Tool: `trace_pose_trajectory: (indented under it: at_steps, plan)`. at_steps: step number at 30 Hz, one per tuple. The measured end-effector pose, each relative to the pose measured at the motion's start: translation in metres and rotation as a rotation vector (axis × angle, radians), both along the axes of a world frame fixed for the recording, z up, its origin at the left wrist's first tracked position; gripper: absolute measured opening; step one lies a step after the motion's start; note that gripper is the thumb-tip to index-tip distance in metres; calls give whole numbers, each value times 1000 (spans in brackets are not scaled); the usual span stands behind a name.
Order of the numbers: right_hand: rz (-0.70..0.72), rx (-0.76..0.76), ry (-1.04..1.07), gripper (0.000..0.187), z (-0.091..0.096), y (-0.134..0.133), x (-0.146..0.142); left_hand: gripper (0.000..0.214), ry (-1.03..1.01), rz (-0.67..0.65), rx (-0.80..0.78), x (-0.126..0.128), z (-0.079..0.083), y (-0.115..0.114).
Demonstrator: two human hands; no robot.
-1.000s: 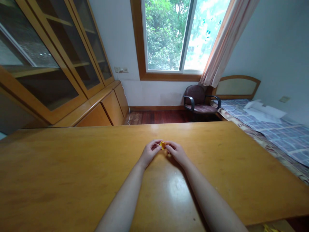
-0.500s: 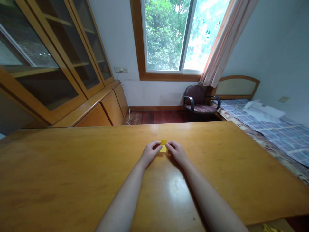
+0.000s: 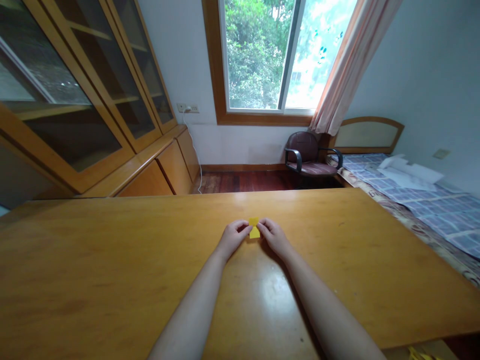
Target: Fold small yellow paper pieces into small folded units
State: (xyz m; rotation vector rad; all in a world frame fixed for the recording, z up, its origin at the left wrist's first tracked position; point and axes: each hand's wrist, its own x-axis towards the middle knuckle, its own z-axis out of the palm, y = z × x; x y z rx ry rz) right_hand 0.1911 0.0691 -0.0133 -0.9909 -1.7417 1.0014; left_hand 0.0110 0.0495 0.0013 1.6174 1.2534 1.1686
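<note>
A small piece of yellow paper (image 3: 254, 228) lies on the wooden table (image 3: 112, 260), pinched between both my hands. My left hand (image 3: 234, 236) grips its left edge with curled fingers. My right hand (image 3: 273, 234) holds its right edge the same way. Both forearms reach out from the near edge of the table toward its middle.
A glass-fronted wooden cabinet (image 3: 75, 100) lines the left wall. Beyond the table are a window (image 3: 277, 55), a dark office chair (image 3: 311, 157) and a bed (image 3: 420, 195) with white sheets on the right. Yellow scraps (image 3: 418, 354) show past the table's near right edge.
The yellow paper was bunched small between my fingertips, then spread flat on the table. My fingers now press in at its middle from both sides.
</note>
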Motion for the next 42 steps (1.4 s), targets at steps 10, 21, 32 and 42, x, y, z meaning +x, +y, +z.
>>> trace_pose_trajectory:
  at_steps: [10, 21, 32, 42]
  plan:
    - [-78, 38, 29, 17, -9, -4, -3, 29, -61, 69, -89, -1, -1, 4]
    - [-8, 229, -189, 24, -6, -5, -5, 29, -102, 92, -92, -3, -6, 6]
    - [-11, 295, -266, 34, -1, -9, -6, 29, -52, 145, -14, -2, -4, 5]
    - [11, 265, -251, 35, -3, -8, -5, 29, -73, 152, -43, -3, -2, 5]
